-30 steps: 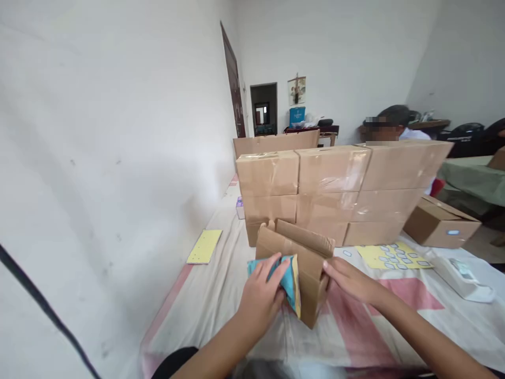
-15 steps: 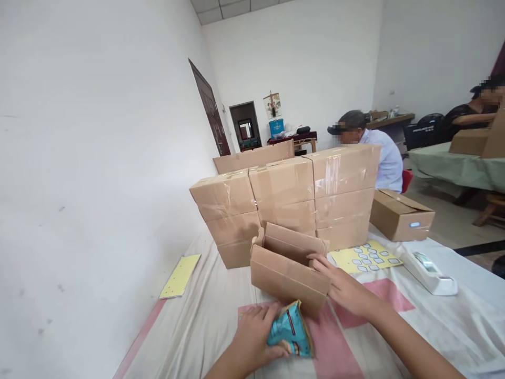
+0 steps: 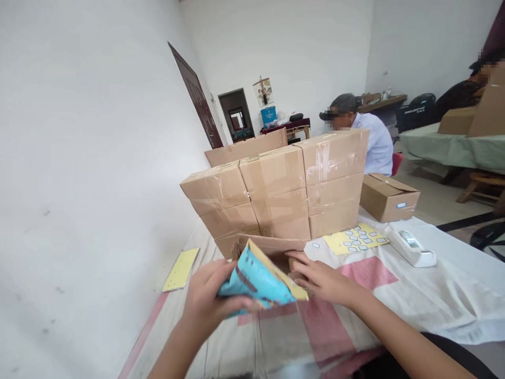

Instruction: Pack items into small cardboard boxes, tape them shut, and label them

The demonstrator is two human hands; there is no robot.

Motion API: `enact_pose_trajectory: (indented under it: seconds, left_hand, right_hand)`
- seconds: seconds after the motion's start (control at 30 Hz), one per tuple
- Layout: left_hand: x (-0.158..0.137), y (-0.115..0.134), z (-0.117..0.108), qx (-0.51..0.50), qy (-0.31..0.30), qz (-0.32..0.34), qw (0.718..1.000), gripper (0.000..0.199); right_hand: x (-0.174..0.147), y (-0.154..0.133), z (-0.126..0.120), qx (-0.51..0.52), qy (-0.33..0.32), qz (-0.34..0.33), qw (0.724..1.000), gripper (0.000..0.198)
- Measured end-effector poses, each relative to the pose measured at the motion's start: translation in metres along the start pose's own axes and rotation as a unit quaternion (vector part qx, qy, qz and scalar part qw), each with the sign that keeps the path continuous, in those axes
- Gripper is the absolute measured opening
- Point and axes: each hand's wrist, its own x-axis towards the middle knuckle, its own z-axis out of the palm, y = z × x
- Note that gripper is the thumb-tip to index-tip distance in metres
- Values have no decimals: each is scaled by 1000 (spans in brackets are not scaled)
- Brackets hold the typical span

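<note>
My left hand point(image 3: 209, 295) is closed round the side of a blue foil snack bag point(image 3: 256, 279) with yellow edges. The bag is tilted and slightly blurred. It is raised in front of a small open cardboard box point(image 3: 276, 243) and covers most of the box's front. At the box's right end, my right hand point(image 3: 321, 279) grips the cardboard, its fingertips over the edge and partly inside. What lies within the box is hidden.
Taped cardboard boxes point(image 3: 274, 179) form a wall behind the open box. To the right are a yellow label sheet point(image 3: 355, 239), a white device point(image 3: 412, 248) and a closed box point(image 3: 389, 197). Another yellow sheet point(image 3: 180, 269) lies at left. A person point(image 3: 373, 139) sits beyond the boxes.
My left hand has lifted the snack bag from the tablecloth up to the front of the open box. My right hand stays at the box's right end. The view has shifted somewhat.
</note>
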Motion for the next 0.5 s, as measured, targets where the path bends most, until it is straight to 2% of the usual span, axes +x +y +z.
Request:
enact_pose_trajectory:
  seconds: [0.1,0.17,0.23,0.37,0.5]
  left_hand:
    - [30,-8,-2,65,-111,-69,989,45]
    - [42,-16,5,65,-199,-137,968,39]
    - [46,-25,13,45,-259,-186,947,33]
    - [39,-36,28,11,-301,-194,934,33]
    - [25,-30,43,-27,-374,-173,911,36]
  right_hand:
    - [-2,-7,2,-16,11,-27,999,23]
    - [-5,-12,2,-15,20,-46,999,25]
    - [-7,-14,2,-2,29,-67,997,27]
    - [-11,-13,3,27,57,-101,993,28]
    - [-11,-10,-1,47,103,-120,986,27]
